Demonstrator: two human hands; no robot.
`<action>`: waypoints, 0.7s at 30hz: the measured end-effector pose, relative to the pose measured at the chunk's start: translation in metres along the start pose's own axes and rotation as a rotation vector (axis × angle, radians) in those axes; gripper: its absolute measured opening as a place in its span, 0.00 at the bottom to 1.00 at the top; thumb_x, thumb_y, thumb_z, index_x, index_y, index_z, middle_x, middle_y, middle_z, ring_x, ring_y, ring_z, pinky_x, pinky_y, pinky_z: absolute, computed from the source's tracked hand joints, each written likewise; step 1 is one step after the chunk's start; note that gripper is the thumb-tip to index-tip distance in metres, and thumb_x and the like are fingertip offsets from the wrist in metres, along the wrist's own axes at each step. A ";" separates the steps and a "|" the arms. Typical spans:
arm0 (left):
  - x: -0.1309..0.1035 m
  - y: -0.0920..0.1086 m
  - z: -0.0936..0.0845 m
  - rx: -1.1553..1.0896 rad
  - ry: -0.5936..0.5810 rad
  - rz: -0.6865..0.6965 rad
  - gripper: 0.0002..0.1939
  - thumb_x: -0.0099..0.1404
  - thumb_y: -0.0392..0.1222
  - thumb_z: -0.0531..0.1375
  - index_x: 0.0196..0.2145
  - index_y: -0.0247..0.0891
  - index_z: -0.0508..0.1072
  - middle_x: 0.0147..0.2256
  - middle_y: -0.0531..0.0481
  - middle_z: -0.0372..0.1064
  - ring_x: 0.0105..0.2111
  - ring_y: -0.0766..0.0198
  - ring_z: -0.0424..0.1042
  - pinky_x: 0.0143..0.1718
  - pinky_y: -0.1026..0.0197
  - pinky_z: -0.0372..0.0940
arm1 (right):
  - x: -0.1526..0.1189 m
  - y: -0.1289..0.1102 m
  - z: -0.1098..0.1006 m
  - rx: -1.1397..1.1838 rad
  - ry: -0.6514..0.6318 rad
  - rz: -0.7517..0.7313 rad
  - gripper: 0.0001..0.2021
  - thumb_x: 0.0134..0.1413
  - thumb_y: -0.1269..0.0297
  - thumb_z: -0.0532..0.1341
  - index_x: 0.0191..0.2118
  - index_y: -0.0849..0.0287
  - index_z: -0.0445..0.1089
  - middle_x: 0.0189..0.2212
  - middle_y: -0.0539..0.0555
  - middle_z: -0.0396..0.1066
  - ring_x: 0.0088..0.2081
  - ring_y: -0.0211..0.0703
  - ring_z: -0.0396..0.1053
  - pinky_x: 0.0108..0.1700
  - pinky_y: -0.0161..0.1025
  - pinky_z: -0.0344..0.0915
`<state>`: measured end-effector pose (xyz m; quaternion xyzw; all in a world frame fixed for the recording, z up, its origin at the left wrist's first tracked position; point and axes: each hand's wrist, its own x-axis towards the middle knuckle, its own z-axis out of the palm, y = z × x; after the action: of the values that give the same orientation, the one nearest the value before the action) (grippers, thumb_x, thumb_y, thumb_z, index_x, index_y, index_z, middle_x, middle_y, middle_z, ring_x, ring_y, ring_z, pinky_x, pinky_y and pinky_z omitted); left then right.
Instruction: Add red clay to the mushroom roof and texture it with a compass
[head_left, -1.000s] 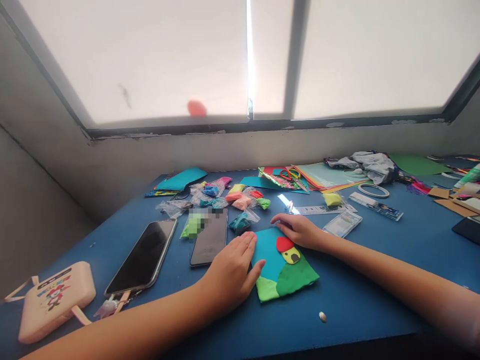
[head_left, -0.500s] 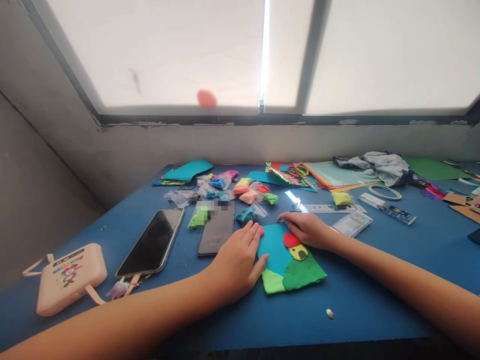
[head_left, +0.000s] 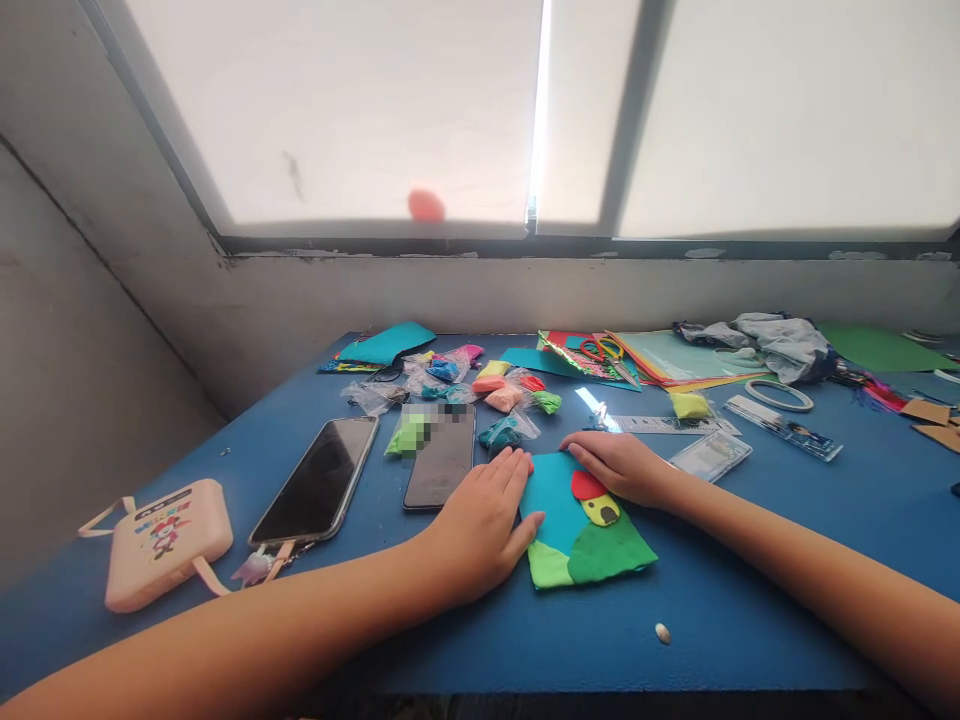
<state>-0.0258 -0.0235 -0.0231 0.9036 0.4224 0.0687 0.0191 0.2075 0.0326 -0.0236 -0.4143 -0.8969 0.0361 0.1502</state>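
A card (head_left: 553,500) covered in blue, light green and dark green clay lies on the blue table, with a red and yellow clay figure (head_left: 601,508) near its right edge. My left hand (head_left: 487,520) rests along the card's left edge, fingers extended and thumb apart, over its border. A bit of red-pink clay shows at the fingertips, mostly hidden. My right hand (head_left: 619,465) lies at the card's upper right corner, fingers stretched along the top edge, partly hiding it.
Left are two phones (head_left: 315,480) (head_left: 442,465) and a pink power bank (head_left: 169,545). Bagged clay (head_left: 505,398), scissors (head_left: 611,358), a ruler (head_left: 667,425), a tape roll (head_left: 778,395) and coloured paper (head_left: 675,360) lie behind. A small shell-like piece (head_left: 663,633) lies in front.
The view has shifted slightly, so most things appear a little farther right. Both hands stay at the card's edges with nearly the same pose.
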 end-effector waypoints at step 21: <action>0.002 -0.007 0.001 -0.147 0.200 0.014 0.06 0.66 0.36 0.58 0.39 0.37 0.75 0.41 0.45 0.75 0.42 0.54 0.74 0.43 0.52 0.69 | -0.005 0.010 0.007 -0.099 0.107 -0.217 0.21 0.69 0.62 0.42 0.38 0.60 0.71 0.31 0.56 0.77 0.31 0.42 0.73 0.33 0.36 0.62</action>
<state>-0.0300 -0.0177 -0.0249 0.8914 0.4096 0.1893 0.0426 0.2153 0.0357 -0.0332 -0.3229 -0.9280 -0.0468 0.1801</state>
